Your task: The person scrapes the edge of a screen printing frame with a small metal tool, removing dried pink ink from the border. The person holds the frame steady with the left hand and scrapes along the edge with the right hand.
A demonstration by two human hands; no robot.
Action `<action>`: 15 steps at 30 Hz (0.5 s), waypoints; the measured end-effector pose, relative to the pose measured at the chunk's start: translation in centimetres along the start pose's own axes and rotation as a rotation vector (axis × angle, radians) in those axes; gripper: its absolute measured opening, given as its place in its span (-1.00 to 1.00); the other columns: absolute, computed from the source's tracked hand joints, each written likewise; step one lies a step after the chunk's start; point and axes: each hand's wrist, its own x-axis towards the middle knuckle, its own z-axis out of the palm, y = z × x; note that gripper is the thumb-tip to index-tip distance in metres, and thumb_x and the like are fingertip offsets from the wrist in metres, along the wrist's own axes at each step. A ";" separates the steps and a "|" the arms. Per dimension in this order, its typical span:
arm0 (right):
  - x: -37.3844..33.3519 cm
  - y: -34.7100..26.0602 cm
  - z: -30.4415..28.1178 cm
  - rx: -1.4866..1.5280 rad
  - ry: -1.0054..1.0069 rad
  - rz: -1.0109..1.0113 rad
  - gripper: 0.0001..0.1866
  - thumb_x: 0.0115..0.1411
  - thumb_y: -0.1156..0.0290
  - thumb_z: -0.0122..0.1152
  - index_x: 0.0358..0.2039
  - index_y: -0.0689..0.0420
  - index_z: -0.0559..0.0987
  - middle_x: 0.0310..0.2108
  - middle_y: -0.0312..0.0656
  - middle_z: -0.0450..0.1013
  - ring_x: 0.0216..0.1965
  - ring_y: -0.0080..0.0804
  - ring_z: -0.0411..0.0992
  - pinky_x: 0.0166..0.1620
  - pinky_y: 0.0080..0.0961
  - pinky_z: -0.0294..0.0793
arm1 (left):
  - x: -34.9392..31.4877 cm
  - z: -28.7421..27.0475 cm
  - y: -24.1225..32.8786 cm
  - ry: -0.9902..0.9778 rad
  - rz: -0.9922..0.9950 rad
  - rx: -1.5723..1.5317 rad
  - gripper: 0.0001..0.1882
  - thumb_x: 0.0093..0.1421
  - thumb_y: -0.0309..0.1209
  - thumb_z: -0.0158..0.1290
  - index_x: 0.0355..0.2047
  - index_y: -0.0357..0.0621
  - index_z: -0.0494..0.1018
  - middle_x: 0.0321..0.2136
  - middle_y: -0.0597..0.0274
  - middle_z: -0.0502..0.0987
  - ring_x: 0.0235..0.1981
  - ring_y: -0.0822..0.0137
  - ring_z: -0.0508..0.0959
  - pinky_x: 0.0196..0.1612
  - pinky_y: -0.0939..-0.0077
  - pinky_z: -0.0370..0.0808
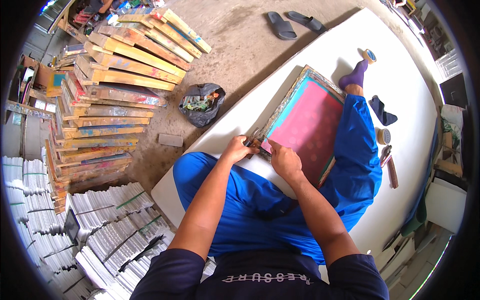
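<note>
A screen-printing frame (311,121) lies on the white platform (220,140), tilted across it beside the person's outstretched right leg (357,145). Its pink mesh already spans the wood, with a turquoise band along the edges. The work seems centred on the near-left corner; how much of the border is finished or left cannot be told.

At that corner the left hand (236,149) has its grip closed around a dark hand tool (253,144), its forearm angled up and inward. The right hand (286,161) comes from the other side, index finger extended to the corner, other fingers curled; whether its grip holds anything is hidden.

Past the leg lie a tape roll (384,136) and a hammer (392,172); a scrap-filled black bag (200,119) sits on the floor (235,65), near stacked wooden frames (117,121).
</note>
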 end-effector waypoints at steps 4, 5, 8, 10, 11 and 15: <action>0.3 -1.0 -0.5 -0.037 -0.034 0.022 -0.52 0.31 0.40 -0.01 0.23 -0.07 0.54 -0.13 0.18 0.62 -0.06 0.21 0.60 0.04 0.08 0.57 | 0.4 0.0 -0.8 0.062 0.102 0.109 -0.56 -0.06 -0.34 0.53 -0.19 -0.23 0.66 -0.42 0.22 0.68 -0.46 0.44 0.62 -0.35 0.45 0.53; 0.4 -1.3 -0.7 -0.047 -0.038 0.029 -0.52 0.30 0.41 -0.02 0.23 -0.06 0.54 -0.11 0.17 0.62 -0.05 0.20 0.60 0.05 0.08 0.57 | 0.5 0.0 -0.8 0.035 0.065 0.071 -0.56 -0.06 -0.34 0.53 -0.19 -0.22 0.66 -0.42 0.22 0.68 -0.46 0.44 0.62 -0.35 0.44 0.53; 0.4 -2.0 -0.7 -0.079 -0.058 0.063 -0.50 0.29 0.43 -0.03 0.25 -0.04 0.52 -0.09 0.17 0.62 -0.02 0.18 0.60 0.06 0.04 0.58 | 0.8 0.0 -1.0 -0.027 -0.011 -0.030 -0.58 -0.07 -0.32 0.53 -0.21 -0.19 0.68 -0.44 0.22 0.69 -0.46 0.43 0.63 -0.36 0.44 0.54; 0.4 -2.8 -0.8 -0.145 -0.084 0.063 -0.50 0.29 0.43 -0.02 0.25 0.01 0.51 -0.11 0.18 0.62 -0.03 0.17 0.61 0.06 0.04 0.59 | 0.9 -0.1 -1.1 -0.044 -0.010 -0.083 -0.60 -0.10 -0.29 0.54 -0.26 -0.16 0.71 -0.45 0.23 0.70 -0.46 0.42 0.64 -0.39 0.45 0.55; 0.5 -3.2 -0.8 -0.177 -0.097 0.064 -0.50 0.29 0.44 -0.02 0.25 0.03 0.51 -0.11 0.18 0.62 -0.03 0.16 0.61 0.06 0.03 0.59 | 0.9 -0.1 -0.9 -0.042 0.003 -0.053 -0.61 -0.09 -0.29 0.53 -0.26 -0.15 0.71 -0.45 0.22 0.70 -0.45 0.40 0.65 -0.38 0.43 0.56; 0.7 -5.0 -1.2 -0.262 -0.185 0.090 -0.54 0.29 0.46 -0.01 0.21 0.11 0.50 -0.14 0.21 0.62 -0.03 0.17 0.61 0.05 0.02 0.59 | 1.0 -0.3 -1.2 0.012 0.105 0.132 -0.63 -0.07 -0.28 0.52 -0.25 -0.14 0.72 -0.45 0.19 0.70 -0.38 0.29 0.68 -0.29 0.33 0.58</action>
